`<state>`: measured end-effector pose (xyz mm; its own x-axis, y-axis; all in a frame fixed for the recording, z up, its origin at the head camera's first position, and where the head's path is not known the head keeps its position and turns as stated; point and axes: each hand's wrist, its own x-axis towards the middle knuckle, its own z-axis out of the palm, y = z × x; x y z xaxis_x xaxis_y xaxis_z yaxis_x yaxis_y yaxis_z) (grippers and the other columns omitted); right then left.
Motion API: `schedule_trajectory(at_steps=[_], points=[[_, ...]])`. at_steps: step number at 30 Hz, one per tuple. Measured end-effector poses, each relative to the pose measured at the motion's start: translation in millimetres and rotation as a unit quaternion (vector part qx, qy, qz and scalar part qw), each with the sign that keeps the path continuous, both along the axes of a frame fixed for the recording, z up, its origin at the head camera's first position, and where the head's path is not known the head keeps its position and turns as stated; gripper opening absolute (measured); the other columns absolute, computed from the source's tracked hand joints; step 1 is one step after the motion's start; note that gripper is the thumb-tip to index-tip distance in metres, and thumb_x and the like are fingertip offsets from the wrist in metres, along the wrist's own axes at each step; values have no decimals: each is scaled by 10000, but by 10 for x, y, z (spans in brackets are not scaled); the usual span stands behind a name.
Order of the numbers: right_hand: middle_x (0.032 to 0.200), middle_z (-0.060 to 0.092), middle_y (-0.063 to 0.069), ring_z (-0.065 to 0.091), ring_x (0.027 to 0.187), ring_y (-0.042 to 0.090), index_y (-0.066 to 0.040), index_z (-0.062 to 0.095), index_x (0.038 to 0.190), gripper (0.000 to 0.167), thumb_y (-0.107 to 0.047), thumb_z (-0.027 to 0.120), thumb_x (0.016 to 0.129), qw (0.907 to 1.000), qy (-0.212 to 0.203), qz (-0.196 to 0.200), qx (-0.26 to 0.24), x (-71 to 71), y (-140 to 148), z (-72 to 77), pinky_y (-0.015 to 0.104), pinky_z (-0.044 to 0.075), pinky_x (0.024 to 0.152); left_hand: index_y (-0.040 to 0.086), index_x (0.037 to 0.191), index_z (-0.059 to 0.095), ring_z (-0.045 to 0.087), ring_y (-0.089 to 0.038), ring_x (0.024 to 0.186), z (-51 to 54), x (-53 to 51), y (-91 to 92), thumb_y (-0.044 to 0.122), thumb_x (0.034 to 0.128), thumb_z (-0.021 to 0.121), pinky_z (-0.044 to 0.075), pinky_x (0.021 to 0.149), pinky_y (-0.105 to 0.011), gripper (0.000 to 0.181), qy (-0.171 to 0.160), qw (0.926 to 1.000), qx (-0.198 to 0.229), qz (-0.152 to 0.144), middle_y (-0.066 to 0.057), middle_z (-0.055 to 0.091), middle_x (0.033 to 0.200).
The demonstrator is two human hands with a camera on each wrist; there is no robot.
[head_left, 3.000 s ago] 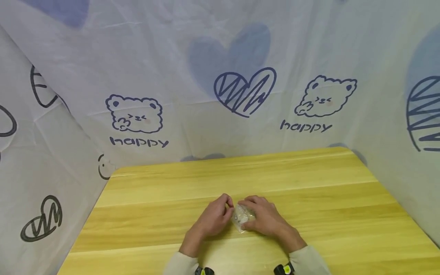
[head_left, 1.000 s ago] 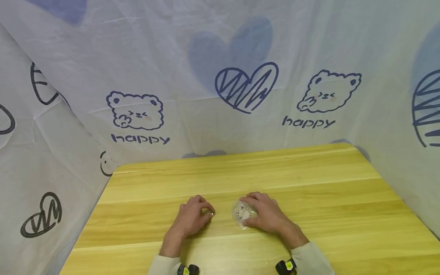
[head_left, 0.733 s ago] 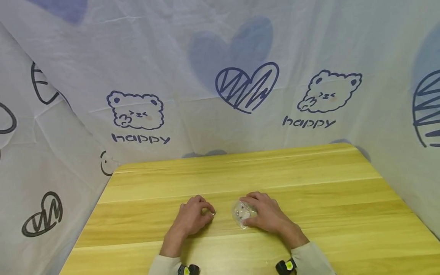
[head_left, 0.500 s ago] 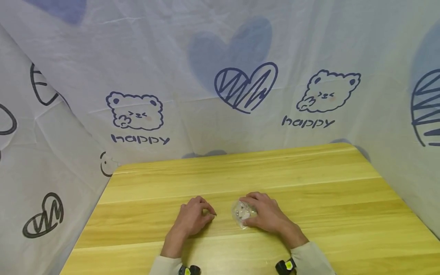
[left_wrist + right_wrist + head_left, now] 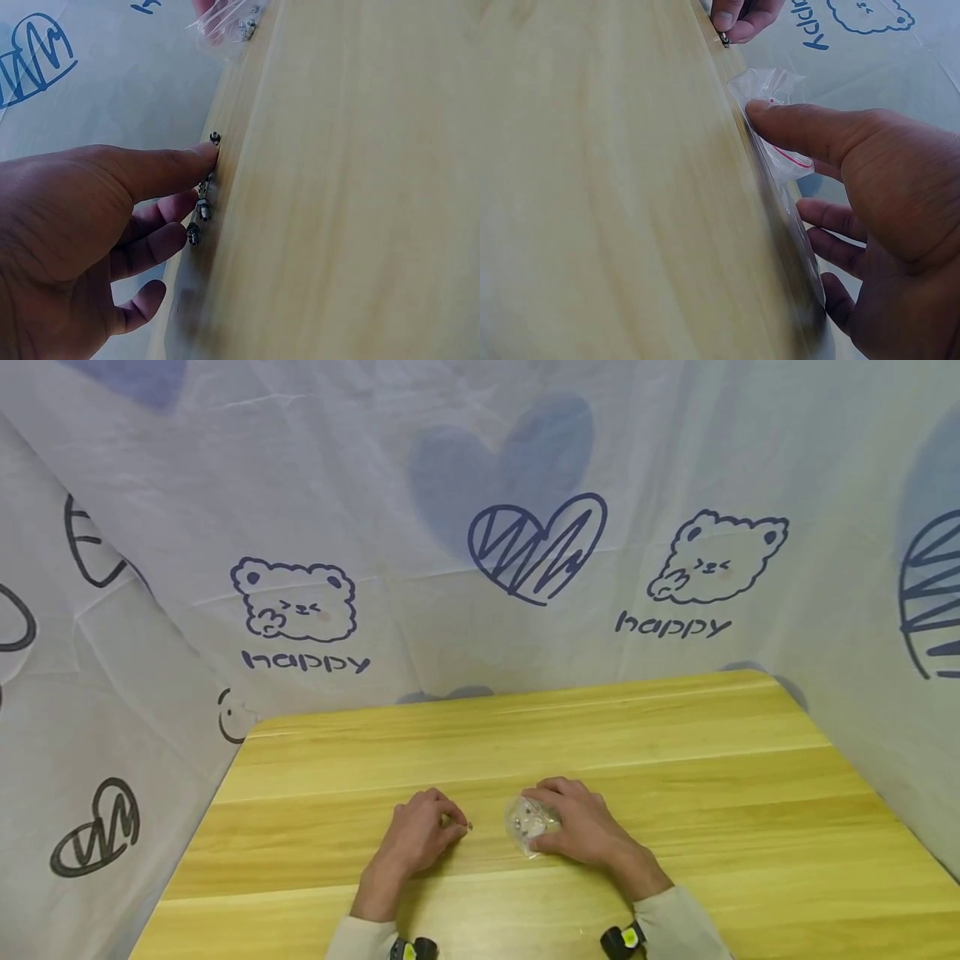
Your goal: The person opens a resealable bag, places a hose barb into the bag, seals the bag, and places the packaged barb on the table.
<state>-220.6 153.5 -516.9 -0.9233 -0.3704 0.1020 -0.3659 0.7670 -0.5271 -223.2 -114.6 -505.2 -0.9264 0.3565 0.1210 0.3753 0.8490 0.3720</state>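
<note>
At the middle of the table, my left hand (image 5: pixel 422 831) pinches a small silver-and-dark metal fitting (image 5: pixel 215 138) between thumb and forefinger, low over the wood. Past its curled fingers, more such metal fittings (image 5: pixel 203 209) show in the left wrist view. To the right, my right hand (image 5: pixel 581 827) holds a clear plastic zip bag (image 5: pixel 522 828) down on the table, thumb on the near side and fingers at the far side. Several small metal pieces lie inside the bag. A red zip line (image 5: pixel 791 157) runs across it in the right wrist view.
The wood-grain table (image 5: pixel 675 752) reaches back to a pale cloth (image 5: pixel 420 635) printed with bears and hearts. Cloth also hangs at the left and right sides. Each wrist wears a black device (image 5: pixel 622 941) near the light sleeve.
Since three seconds ago my left hand has drawn left, away from the bag, with a metal fitting at its fingertips. Lately the fitting shifts slightly there. My right hand stays on the bag.
</note>
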Motion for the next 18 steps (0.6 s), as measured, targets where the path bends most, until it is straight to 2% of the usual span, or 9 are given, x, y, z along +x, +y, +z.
schedule_trajectory(at_steps=[5, 11, 15, 18], points=[[1360, 531, 25, 466, 1260, 277, -263, 580, 1336, 652, -401, 810, 742, 9999, -132, -86, -4, 5, 5, 26, 554, 368, 959, 232, 835, 702, 559, -240, 1030, 4, 2, 36, 256, 901, 677, 424, 859, -543, 74, -110, 9998, -102, -119, 7, 634, 1030], [1350, 537, 24, 477, 1240, 269, -258, 585, 1328, 658, -394, 821, 729, 9998, -172, -101, 70, -3, 2, 43, 548, 375, 944, 204, 868, 652, 523, -236, 1050, 11, 4, 49, 220, 942, 624, 371, 822, -455, 81, -323, 9989, -105, -325, -4, 599, 1059], [1344, 537, 17, 482, 1225, 257, -258, 583, 1327, 662, -401, 820, 726, 9998, -180, -6, 119, -16, -12, 51, 555, 382, 928, 197, 910, 640, 530, -208, 1038, 26, 0, 37, 220, 967, 583, 354, 847, -448, 84, -508, 9979, 146, -382, 20, 604, 1036], [1343, 535, 15, 480, 1224, 257, -260, 580, 1331, 658, -400, 816, 733, 9997, -188, 32, 118, -30, -22, 61, 557, 384, 927, 191, 935, 636, 558, -152, 934, 49, -23, 46, 225, 977, 565, 366, 863, -464, 89, -544, 9967, 417, -429, 60, 624, 952]])
